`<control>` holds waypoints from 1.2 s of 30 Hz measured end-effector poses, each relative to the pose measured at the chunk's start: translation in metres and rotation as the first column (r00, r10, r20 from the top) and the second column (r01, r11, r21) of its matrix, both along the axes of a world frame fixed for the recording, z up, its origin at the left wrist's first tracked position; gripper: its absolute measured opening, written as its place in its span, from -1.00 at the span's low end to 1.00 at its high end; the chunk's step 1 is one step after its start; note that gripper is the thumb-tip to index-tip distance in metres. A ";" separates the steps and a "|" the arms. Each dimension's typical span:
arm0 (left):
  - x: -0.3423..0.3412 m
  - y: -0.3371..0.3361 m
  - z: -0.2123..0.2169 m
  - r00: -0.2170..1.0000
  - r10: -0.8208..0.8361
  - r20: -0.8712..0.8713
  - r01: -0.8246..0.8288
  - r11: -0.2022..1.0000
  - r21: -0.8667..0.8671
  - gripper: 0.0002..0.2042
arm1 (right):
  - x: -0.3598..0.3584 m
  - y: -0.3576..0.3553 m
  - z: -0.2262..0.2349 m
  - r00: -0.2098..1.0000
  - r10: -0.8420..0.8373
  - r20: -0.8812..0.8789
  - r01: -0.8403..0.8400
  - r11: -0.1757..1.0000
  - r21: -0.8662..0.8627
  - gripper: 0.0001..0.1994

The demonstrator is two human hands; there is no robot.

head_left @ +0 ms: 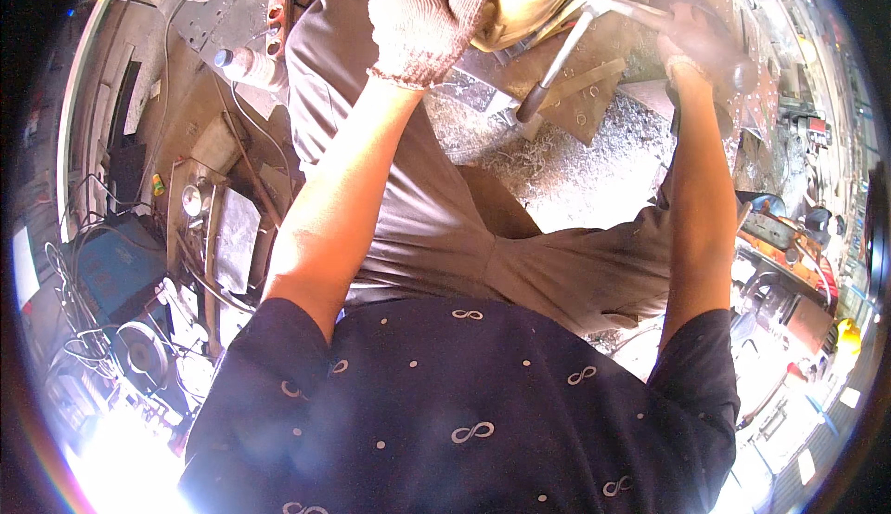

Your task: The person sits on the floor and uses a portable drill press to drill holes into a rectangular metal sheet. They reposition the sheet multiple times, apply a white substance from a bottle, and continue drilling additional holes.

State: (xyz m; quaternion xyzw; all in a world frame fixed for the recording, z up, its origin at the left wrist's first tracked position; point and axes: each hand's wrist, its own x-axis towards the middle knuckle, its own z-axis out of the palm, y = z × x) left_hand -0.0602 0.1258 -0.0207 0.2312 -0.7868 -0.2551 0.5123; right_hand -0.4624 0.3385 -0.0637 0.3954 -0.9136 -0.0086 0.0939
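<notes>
Currently, a yellow-cased machine [524, 13] is sitting between both gloved hands. Left hand [422, 26] is curling beside its left side; cannot tell what the fingers are gripping. Right hand [687, 40] is blurring right of it, finger state unclear. A dark-gripped metal tool [564, 54] is slanting just nearside.

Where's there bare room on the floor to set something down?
Most open: the shavings-strewn floor between the trousers and brown sheet. Crowded: left of the trousers, with bottle and blue box; right of the right arm; around the left hand and yellow machine.
</notes>
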 end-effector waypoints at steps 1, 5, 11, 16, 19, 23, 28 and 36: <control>0.007 -0.003 -0.001 1.000 0.018 0.016 -0.017 1.000 -0.023 -0.79 | 0.022 -0.005 0.000 1.000 -0.004 0.002 0.004 0.999 -0.038 -0.35; 0.006 -0.009 -0.005 1.000 0.015 0.005 -0.015 0.999 -0.042 -0.77 | 0.059 -0.010 0.009 0.992 -0.030 0.121 0.043 0.993 -0.106 -0.33; 0.001 -0.010 -0.015 0.997 0.078 -0.027 -0.077 0.996 0.052 -0.71 | 0.064 -0.014 0.017 0.836 0.032 0.548 0.145 0.950 -0.276 -0.35; 0.002 -0.017 -0.017 1.000 0.024 0.004 -0.024 0.999 0.045 -0.73 | 0.079 -0.032 0.005 0.586 0.165 0.793 0.419 0.777 -0.471 -0.35; 0.000 -0.015 -0.017 0.997 0.066 0.043 -0.067 0.998 0.022 -0.63 | 0.094 -0.050 -0.008 0.428 0.290 0.856 0.621 0.594 -0.511 -0.35; 0.002 -0.007 -0.017 0.997 0.063 -0.038 -0.061 0.996 0.062 -0.72 | 0.114 -0.078 -0.016 0.243 0.454 0.857 0.805 0.399 -0.439 -0.35; 0.002 -0.005 -0.018 0.999 0.042 0.030 -0.045 0.991 0.124 -0.65 | 0.132 -0.082 -0.005 0.159 0.701 0.695 0.862 0.245 -0.444 -0.30; -0.005 -0.006 -0.015 1.000 -0.022 -0.004 0.023 0.994 0.108 -0.61 | 0.123 -0.081 -0.018 0.122 0.771 0.625 0.929 0.132 -0.344 -0.48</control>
